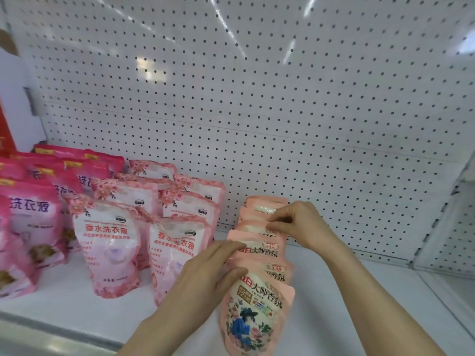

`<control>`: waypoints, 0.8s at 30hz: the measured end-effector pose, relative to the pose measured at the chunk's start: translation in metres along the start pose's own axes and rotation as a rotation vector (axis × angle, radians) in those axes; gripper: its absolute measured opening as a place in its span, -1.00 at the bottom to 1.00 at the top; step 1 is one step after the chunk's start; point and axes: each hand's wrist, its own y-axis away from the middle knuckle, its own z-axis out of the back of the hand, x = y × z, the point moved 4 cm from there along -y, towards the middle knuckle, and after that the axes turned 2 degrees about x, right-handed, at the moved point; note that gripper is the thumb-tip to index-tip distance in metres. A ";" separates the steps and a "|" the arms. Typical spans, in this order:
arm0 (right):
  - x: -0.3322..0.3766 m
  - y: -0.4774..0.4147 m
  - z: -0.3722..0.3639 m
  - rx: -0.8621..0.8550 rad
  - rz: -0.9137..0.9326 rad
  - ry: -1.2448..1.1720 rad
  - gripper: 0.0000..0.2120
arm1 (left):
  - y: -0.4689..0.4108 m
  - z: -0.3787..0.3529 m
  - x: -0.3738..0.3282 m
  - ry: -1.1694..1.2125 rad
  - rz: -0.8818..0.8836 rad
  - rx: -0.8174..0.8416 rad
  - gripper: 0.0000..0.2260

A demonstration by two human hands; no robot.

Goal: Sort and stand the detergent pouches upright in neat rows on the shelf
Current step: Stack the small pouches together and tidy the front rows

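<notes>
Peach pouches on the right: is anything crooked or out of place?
Yes. The front peach pouch sits tilted, its print slanting, out of line with the peach row behind it. No spill or damage shows.

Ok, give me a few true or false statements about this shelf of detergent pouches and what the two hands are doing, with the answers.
1. The left hand and the right hand both hold the row of peach plastic pouches with the flower print. True.
2. The peach row stands left of the magenta plastic pouches. False: it stands at the right, beyond the pale pink floral pouches.
3. Behind the pouches is a white perforated back panel. True.
4. The left hand reaches further back along the row than the right hand. False: the right hand pinches a pouch top further back.
</notes>
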 end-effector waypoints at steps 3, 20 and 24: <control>0.004 0.000 -0.001 0.048 -0.008 0.063 -0.96 | 0.003 0.000 0.000 0.017 -0.006 -0.014 -0.62; 0.024 0.055 0.010 -0.183 0.103 -0.048 -0.94 | 0.023 -0.006 -0.001 0.184 0.082 -0.229 -0.88; 0.026 0.078 0.010 -0.063 0.131 -0.043 -0.93 | 0.028 -0.009 -0.006 0.217 0.087 -0.231 -0.89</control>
